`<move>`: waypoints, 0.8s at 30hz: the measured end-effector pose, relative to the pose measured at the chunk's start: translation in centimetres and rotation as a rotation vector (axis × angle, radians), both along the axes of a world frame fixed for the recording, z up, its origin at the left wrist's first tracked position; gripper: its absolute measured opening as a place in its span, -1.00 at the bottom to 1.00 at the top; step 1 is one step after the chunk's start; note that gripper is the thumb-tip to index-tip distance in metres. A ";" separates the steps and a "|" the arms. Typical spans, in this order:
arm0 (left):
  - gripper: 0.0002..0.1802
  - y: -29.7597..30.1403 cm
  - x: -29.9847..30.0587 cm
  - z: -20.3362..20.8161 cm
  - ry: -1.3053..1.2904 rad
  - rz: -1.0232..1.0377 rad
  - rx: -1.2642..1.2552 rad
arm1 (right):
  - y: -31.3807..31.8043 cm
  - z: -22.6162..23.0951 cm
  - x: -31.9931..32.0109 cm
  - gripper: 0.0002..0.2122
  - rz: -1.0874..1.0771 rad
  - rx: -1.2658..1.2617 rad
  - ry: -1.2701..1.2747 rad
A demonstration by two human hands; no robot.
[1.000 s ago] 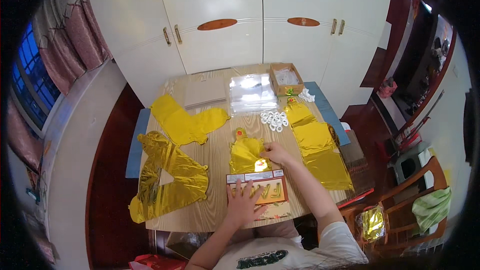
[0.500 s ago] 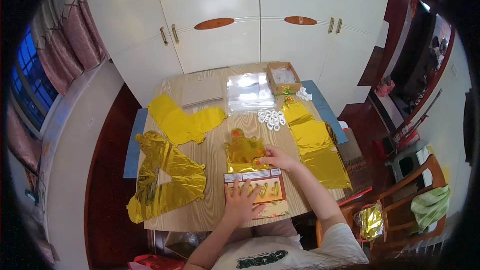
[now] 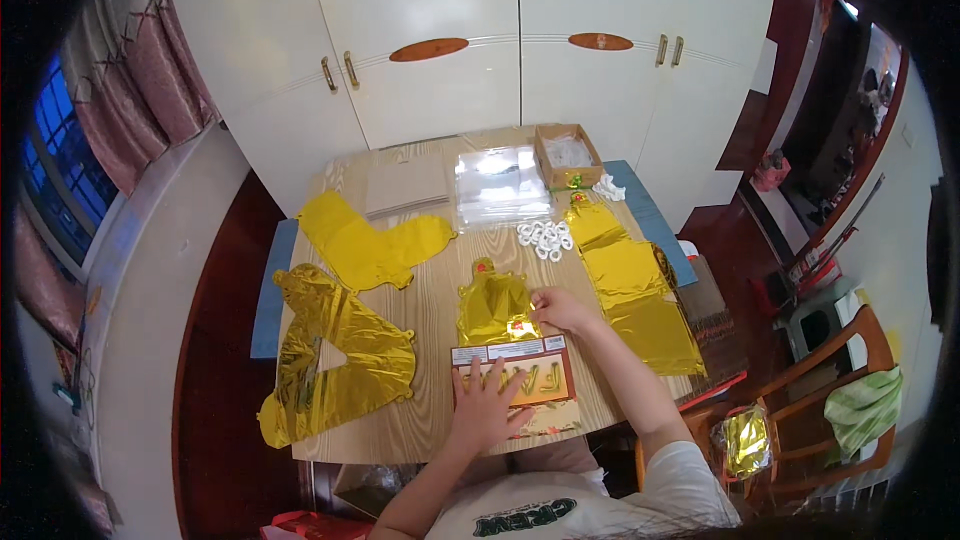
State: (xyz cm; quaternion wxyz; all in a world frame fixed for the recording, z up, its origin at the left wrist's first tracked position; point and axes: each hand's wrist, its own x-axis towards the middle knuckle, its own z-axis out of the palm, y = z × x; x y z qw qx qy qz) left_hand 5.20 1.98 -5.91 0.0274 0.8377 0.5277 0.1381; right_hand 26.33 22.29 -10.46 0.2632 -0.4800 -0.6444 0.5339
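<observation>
The left hand (image 3: 482,402) lies flat, fingers (image 3: 497,373) spread wide and gripping nothing, palm pressing down on a rectangular printed card pack (image 3: 515,372) at the near edge of the wooden counter (image 3: 435,295). The pack's long axis runs left to right, roughly parallel to that near edge, and its near end sits over a second flat printed sheet (image 3: 548,418) that reaches the counter's rim.

The right hand (image 3: 560,308) rests just beyond the pack's far right corner, fingers curled onto the lower right edge of a small folded gold foil balloon (image 3: 494,302); whether they pinch it or only touch it I cannot tell. That balloon's long axis points away from the person, narrow top with a red spot toward the cupboards, broad base touching the pack's far edge.

To the right, a long gold foil strip (image 3: 632,285) runs diagonally from mid-counter to the right near corner, overhanging the edge. To the left lie a large crumpled gold balloon (image 3: 335,355), overhanging the left near corner, and a smoother yellow one (image 3: 365,238) beyond it. Bare wood shows between these and the small balloon. Farther off sit white rings (image 3: 544,237), a clear plastic stack (image 3: 498,183) and a cardboard box (image 3: 567,153).
</observation>
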 end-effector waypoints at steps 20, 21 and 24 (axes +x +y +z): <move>-0.23 -0.1 -0.3 -0.4 0.007 0.002 -0.051 | -2.9 6.5 -2.2 -0.80 0.054 0.212 -0.002; -0.23 0.1 -0.1 -0.4 -0.003 -0.008 -0.039 | -3.8 6.1 -1.3 -0.82 0.071 0.213 -0.030; -0.24 -0.1 -0.2 -0.3 -0.005 -0.002 0.022 | -7.5 6.7 -0.9 -0.85 0.152 0.348 -0.005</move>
